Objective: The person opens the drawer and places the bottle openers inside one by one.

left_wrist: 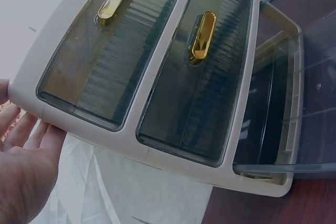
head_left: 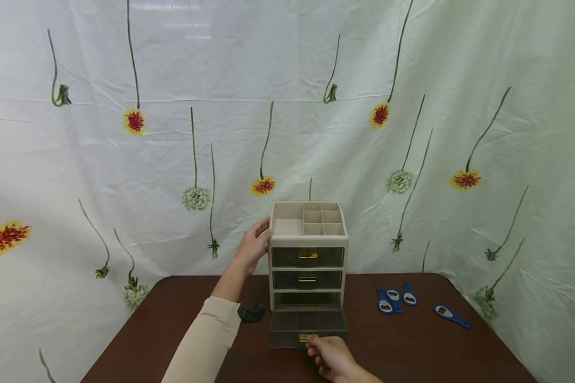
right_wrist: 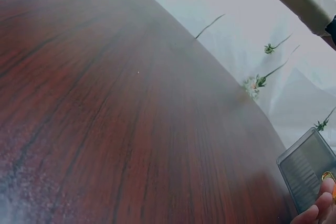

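Observation:
A cream desktop drawer organizer (head_left: 309, 242) has three smoky see-through drawers with gold handles and a divided open top. Its bottom drawer (head_left: 292, 336) is pulled far out toward me. With thumb and fingertips, my right hand (head_left: 334, 357) pinches this drawer's gold handle (head_left: 303, 338). My left hand (head_left: 253, 246) rests on the organizer's upper left side, fingers against the side wall in the left wrist view. The top drawer (head_left: 287, 257) and middle drawer (head_left: 287, 280) are closed. Beyond the fingertips, little of the right hand shows in the right wrist view.
Several blue paddle-shaped tools with oval inserts, three together (head_left: 394, 302) and one apart (head_left: 451, 316), lie right of the organizer on the dark brown table (head_left: 388, 356). A dark band (head_left: 251, 314) shows by the left wrist. A flowered white curtain (head_left: 297, 69) hangs behind.

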